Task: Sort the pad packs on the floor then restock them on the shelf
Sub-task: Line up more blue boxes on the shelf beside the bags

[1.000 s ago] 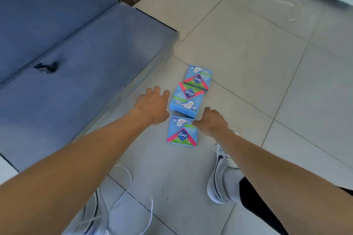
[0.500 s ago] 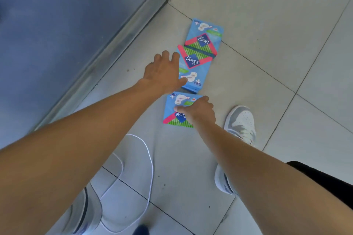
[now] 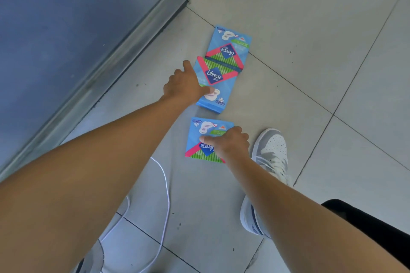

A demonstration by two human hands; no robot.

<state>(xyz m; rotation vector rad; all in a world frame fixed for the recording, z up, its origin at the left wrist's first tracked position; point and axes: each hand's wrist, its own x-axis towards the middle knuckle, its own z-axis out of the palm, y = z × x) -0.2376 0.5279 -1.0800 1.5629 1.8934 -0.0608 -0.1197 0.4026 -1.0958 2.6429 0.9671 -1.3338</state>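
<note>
Three blue Libresse pad packs lie flat on the tiled floor in a row. The far pack [image 3: 231, 42] is partly overlapped by the middle pack [image 3: 218, 77]. My left hand [image 3: 184, 86] holds the middle pack at its left edge, with the thumb lying on top and the fingers down its side. The near pack [image 3: 199, 134] lies apart, a little closer to me. My right hand [image 3: 230, 144] grips it from the right, thumb stretched across its face and fingers curled over its right edge.
The grey-blue metal shelf base [image 3: 66, 40] fills the left side, its edge running diagonally. A white cable [image 3: 165, 184] loops on the floor near my left arm. My grey and white shoe [image 3: 270, 153] stands just right of the near pack.
The view has dropped closer to the floor. My left hand moved onto the middle pack's left edge, and my right hand slid over the near pack and took hold.
</note>
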